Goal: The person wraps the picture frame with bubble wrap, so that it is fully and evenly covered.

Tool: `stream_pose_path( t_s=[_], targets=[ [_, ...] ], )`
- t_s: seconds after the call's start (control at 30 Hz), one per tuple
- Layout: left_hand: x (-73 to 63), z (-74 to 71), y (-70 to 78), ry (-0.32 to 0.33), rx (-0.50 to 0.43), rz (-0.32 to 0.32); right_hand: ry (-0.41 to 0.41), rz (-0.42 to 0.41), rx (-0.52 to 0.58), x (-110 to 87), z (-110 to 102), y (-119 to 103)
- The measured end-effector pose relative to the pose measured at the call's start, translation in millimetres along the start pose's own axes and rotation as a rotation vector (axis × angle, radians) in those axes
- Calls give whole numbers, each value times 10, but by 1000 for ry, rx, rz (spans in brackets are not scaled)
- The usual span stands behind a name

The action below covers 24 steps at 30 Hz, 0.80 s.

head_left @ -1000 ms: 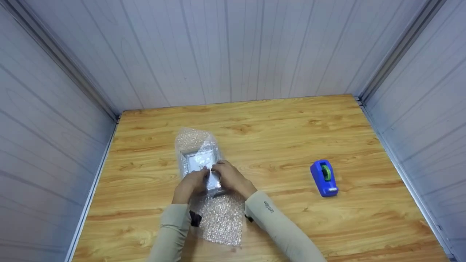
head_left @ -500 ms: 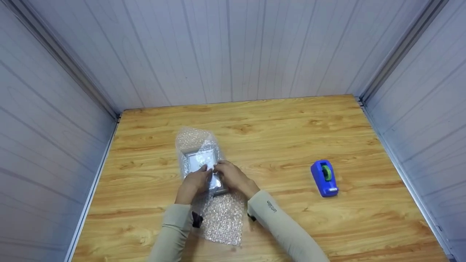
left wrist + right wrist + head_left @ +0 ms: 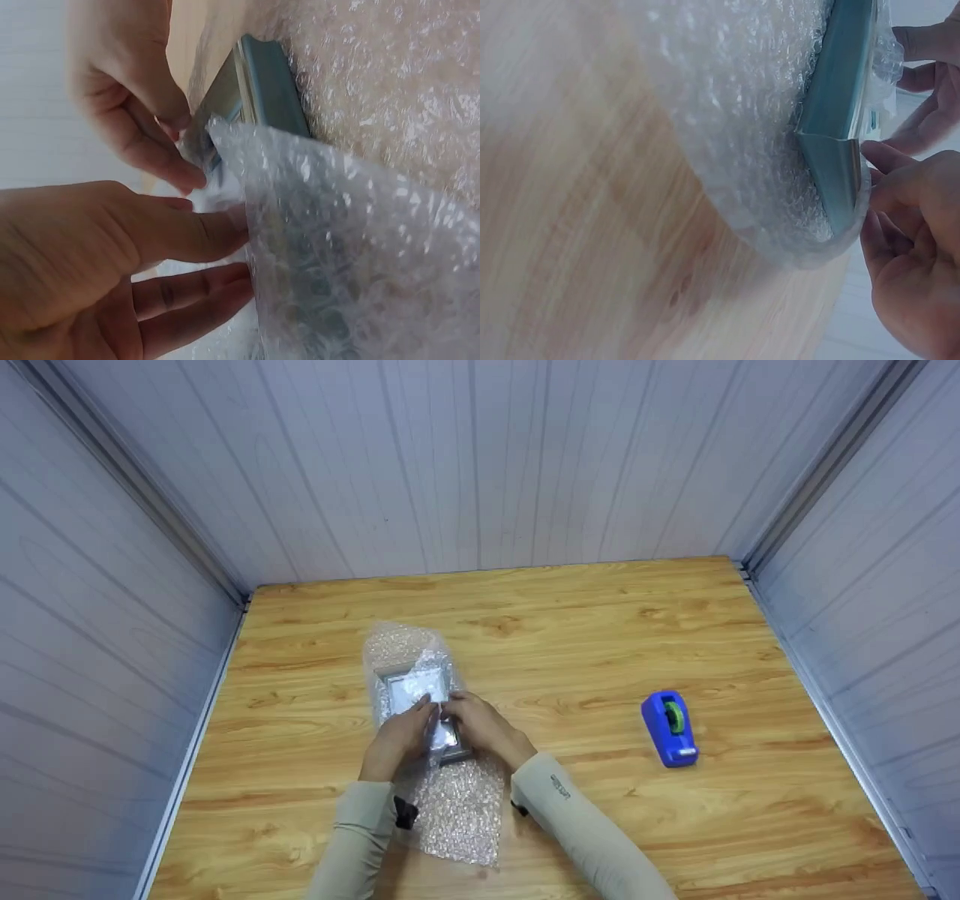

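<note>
A rectangular picture frame (image 3: 411,687) with a pale front lies on a sheet of bubble wrap (image 3: 461,817), partly covered by its folded sides. My left hand (image 3: 396,741) pinches the edge of the left flap between thumb and fingers, over the frame. Close beside it, my right hand (image 3: 486,729) pinches the wrap's right edge at the frame's side. The left wrist view shows the left flap (image 3: 337,232) slanting across the frame's grey-green moulding (image 3: 274,86). In the right wrist view the wrap (image 3: 735,112) curves up around the frame's corner (image 3: 832,142).
A blue tape dispenser (image 3: 665,741) with a green tape roll (image 3: 677,718) stands to the right on the wood-grain table (image 3: 562,645). Pale panels enclose the table at the back (image 3: 480,472) and both sides.
Both hands and the frame have shifted very slightly to the right in the head view. The hands stay close together over the frame, holding the wrap.
</note>
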State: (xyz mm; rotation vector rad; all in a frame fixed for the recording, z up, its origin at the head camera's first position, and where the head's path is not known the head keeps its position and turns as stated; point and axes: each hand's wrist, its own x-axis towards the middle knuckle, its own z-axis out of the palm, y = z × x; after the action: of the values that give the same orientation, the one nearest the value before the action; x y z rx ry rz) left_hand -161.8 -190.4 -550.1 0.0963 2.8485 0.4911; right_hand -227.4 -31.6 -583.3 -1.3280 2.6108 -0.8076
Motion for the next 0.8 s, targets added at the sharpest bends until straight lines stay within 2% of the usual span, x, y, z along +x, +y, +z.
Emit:
stream_pose_path(
  t_s=[0.17, 0.3, 0.53, 0.8],
  targets=[
    [27, -11, -73, -12, -70, 14, -30, 10, -7, 5, 4, -9],
    [53, -36, -84, -41, -39, 18, -39, 18, -14, 8, 3, -7],
    [81, -103, -34, -102, 4, -21, -55, -17, 12, -22, 1, 14],
    [70, -100, -35, -115, -49, -37, -120, -41, 67, -102, -54, 32]
  ],
)
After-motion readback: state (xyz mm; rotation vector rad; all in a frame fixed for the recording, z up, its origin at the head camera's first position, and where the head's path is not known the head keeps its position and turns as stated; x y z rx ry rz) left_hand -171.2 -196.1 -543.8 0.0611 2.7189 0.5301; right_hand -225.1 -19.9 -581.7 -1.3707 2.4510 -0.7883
